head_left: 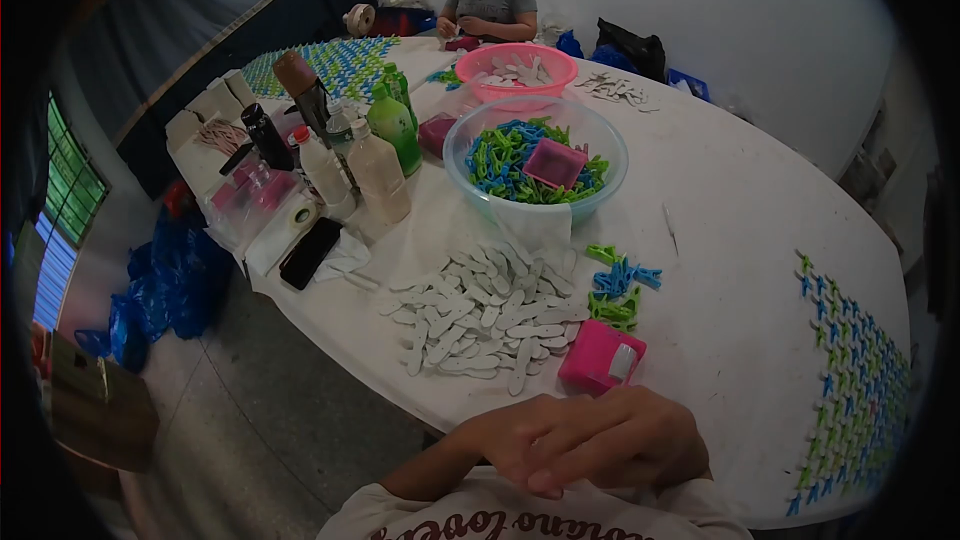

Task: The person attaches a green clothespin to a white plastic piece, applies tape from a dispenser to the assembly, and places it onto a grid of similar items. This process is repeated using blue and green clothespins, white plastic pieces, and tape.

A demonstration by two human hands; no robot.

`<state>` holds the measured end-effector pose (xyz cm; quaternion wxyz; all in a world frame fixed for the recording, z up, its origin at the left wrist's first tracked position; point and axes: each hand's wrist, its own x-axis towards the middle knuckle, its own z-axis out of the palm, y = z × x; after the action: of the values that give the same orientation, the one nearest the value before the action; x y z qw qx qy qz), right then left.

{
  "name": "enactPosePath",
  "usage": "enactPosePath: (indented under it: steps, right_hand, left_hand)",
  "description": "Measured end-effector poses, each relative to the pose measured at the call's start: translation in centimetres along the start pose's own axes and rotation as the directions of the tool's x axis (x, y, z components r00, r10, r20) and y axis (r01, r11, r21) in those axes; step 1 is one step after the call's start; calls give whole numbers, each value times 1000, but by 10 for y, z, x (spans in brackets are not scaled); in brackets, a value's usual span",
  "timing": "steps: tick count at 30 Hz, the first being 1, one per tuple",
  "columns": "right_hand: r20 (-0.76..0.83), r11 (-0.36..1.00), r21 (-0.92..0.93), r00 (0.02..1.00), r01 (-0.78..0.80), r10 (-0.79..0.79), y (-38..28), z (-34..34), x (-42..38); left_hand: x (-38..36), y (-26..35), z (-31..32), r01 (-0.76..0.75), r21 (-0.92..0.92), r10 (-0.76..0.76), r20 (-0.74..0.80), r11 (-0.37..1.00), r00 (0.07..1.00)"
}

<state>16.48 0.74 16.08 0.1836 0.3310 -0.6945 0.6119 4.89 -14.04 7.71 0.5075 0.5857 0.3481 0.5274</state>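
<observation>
My left hand [515, 438] and my right hand [640, 430] meet in front of my shirt at the table's near edge. Their fingers are bent and overlap; anything between them is hidden. Just beyond stands a bright pink box [598, 358] with a pale patch on its side. To its left lies a heap of flat whitish elongated pieces [490, 310], rounded at the ends. Behind the box are loose green clothes pegs [620, 312] and blue clothes pegs [620, 278].
A clear basin [465, 175] holds green and blue pegs and a pink container [555, 163]. Bottles [378, 175] and a phone [310, 253] stand or lie at left. Rows of pegs [850, 400] cover the right edge. Another person [490, 5] sits beyond a pink basin [515, 90].
</observation>
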Motion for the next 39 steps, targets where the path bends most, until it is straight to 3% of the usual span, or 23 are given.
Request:
enactPosePath:
  steps: [1, 2, 4, 5, 7, 11, 13, 14, 16, 17, 19, 21, 22, 24, 25, 27, 28, 30, 37, 39]
  right_hand:
    - [99, 997, -73, 995, 25, -18, 1, -2, -1]
    - [100, 997, -74, 995, 26, -19, -1, -2, -1]
    - [-59, 980, -153, 992, -124, 116, -11, 0, 1]
    - [-62, 981, -150, 991, -125, 117, -15, 2, 1]
    - [-180, 952, -196, 963, -236, 201, -19, 2, 4]
    - [-315, 901, -357, 940, -247, 133, -19, -2, 3]
    - [-321, 887, -381, 937, -262, 139, -27, -7, 0]
    - [-323, 885, -384, 936, -262, 138, -29, -10, -1]
    - [-346, 881, -414, 935, -230, 82, -31, -14, -2]
    - [-348, 881, -414, 934, -230, 80, -31, -16, -3]
    - [-395, 838, -499, 919, -221, 7, -29, -19, -6]
    - [-424, 798, -558, 905, -230, -35, -26, -21, -7]
    - [-447, 751, -615, 891, -242, -79, -25, -21, -7]
    - [-452, 730, -640, 886, -240, -104, -26, -22, -7]
    - [-457, 706, -665, 880, -243, -128, -27, -23, -8]
    - [-436, 684, -685, 894, -252, -107, -35, -24, -11]
    - [-412, 664, -702, 908, -259, -82, -38, -26, -12]
    - [-414, 648, -717, 905, -258, -98, -41, -27, -14]
    - [-434, 568, -767, 894, -298, -116, -42, -41, -23]
    - [-444, 557, -768, 889, -316, -108, -40, -44, -24]
  left_hand:
    - [-1, -5, 0, 9, 14, -9, -7, 1000, 1000]
    - [0, -9, -2, 15, 33, -14, -11, 999, 1000]
    - [2, -14, -3, 30, 67, -29, -18, 997, 999]
    - [3, -12, 0, 34, 65, -32, -18, 997, 999]
    - [7, -3, 4, 12, 347, 44, -152, 938, 987]
    - [6, 9, -5, 47, 390, 89, -323, 920, 942]
    - [-4, 1, -17, -117, 328, 265, -454, 937, 851]
    - [-7, -4, -25, -119, 328, 266, -450, 937, 852]
    - [-10, -12, -41, -287, 342, 437, -541, 895, 719]
    - [-14, -11, -47, -285, 342, 436, -540, 895, 720]
    - [-19, -3, -62, -273, 375, 464, -727, 886, 506]
    - [-22, -4, -93, -152, 555, 569, -740, 818, 358]
    - [-23, -1, -109, -148, 556, 568, -741, 818, 359]
    - [-22, 5, -144, 58, 592, 559, -786, 804, 265]
    - [-22, 3, -162, 56, 594, 561, -783, 803, 268]
    - [-22, -8, -202, 235, 657, 632, -753, 716, 180]
    - [-26, -18, -221, 226, 663, 636, -749, 714, 187]
    - [-32, -35, -261, 409, 695, 707, -691, 592, 151]
    - [-31, -52, -281, 335, 698, 725, -686, 633, 60]
    - [-30, -56, -278, 364, 724, 769, -638, 586, 32]
